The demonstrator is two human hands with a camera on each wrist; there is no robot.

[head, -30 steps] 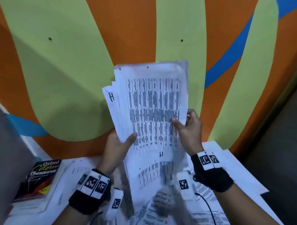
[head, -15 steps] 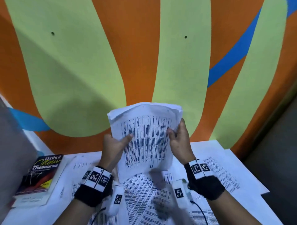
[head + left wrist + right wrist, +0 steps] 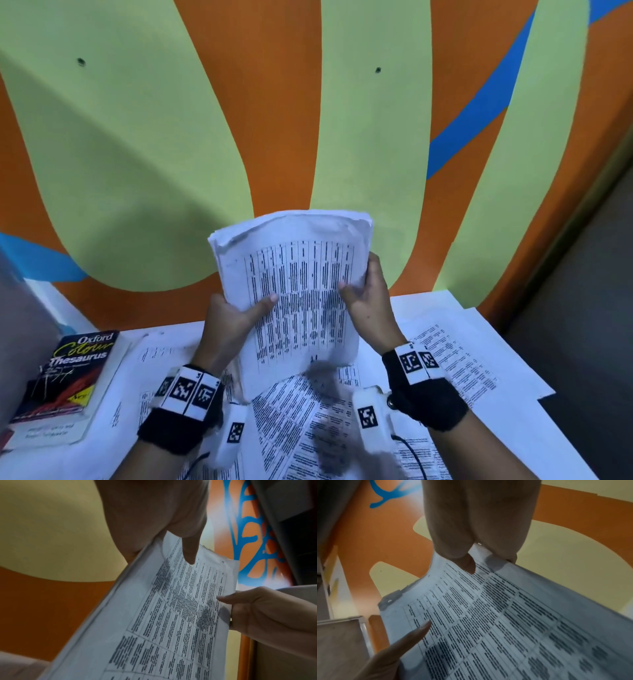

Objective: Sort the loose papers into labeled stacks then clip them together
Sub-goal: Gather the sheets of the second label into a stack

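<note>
White paper covers most of the table (image 3: pixel 507 346) in front of us, loose printed sheets (image 3: pixel 294 421) lying overlapped across it. At the far left an Oxford Colour Thesaurus (image 3: pixel 68 380) lies flat on a sheet, near the orange, green and blue painted wall (image 3: pixel 137 154). Our left hand (image 3: pixel 229 325) grips the left edge of a stack of papers (image 3: pixel 301 291), thumb pressed across the printed table on the front page. The stack stands nearly upright above the table, its bottom edge down among the loose sheets and hiding those behind it. Our right hand (image 3: pixel 368 305) clasps the right edge, thumb in front, fingers behind. More printed pages (image 3: pixel 455 363) spread out to the right.
</note>
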